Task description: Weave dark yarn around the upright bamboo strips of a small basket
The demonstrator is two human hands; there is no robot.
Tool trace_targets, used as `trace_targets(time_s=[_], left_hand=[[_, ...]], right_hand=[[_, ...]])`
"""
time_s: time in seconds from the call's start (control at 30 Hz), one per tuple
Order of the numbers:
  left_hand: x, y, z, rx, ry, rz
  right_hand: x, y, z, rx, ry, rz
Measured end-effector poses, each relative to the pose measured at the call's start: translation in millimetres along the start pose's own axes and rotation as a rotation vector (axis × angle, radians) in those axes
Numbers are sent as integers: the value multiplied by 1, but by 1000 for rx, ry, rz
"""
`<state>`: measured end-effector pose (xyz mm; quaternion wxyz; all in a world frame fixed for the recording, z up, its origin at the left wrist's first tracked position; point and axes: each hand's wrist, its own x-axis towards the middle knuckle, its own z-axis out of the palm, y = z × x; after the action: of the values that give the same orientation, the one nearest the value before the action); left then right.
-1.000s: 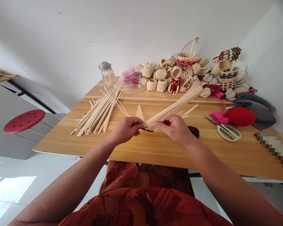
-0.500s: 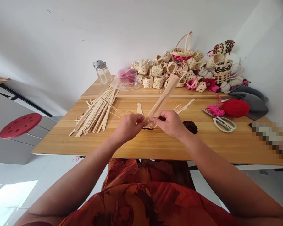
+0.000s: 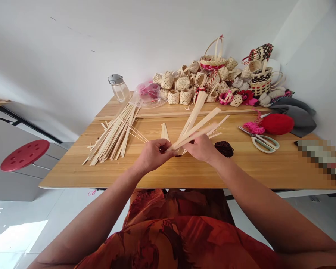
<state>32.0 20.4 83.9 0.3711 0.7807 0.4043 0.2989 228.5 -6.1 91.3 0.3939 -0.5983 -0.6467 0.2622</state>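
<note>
Pale strips (image 3: pixel 195 115) fan from 2 hands (image 3: pixel 156 154) near 1 dark bundle (image 3: pixel 224 149).

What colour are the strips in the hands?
Pale cream strips, best seen in the head view.

Over the wooden bench (image 3: pixel 156 178), the left hand (image 3: pixel 157 154) pinches the lower ends of a fan of pale strips (image 3: pixel 195 113), and the right hand (image 3: pixel 201 147) holds them just beside it. Dark cord (image 3: pixel 224 149) sits near the right hand, with scissors (image 3: pixel 258 137) and red yarn (image 3: pixel 277 124) farther right. A strip pile (image 3: pixel 116 134) lies left; woven baskets (image 3: pixel 183 84) crowd the back.
</note>
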Motion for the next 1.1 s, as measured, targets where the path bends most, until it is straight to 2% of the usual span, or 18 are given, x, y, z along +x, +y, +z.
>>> trace_targets(time_s=[0.13, 0.27, 0.6, 0.83, 0.97, 1.1], left_hand=[[2, 2, 1, 115, 61, 15], [3, 1, 3, 128, 112, 50], [3, -5, 4, 13, 57, 67], [4, -9, 7, -67, 111, 61], [2, -11, 7, -19, 142, 73], [1, -11, 4, 51, 105, 131]], right_hand=[[-2, 3, 3, 52, -58, -33], [-4, 3, 3, 65, -83, -61], [-5, 7, 1, 96, -141, -80], [-5, 12, 0, 238, -237, -145], [-6, 12, -5, 189, -263, -156], [-6, 13, -9, 133, -245, -147]])
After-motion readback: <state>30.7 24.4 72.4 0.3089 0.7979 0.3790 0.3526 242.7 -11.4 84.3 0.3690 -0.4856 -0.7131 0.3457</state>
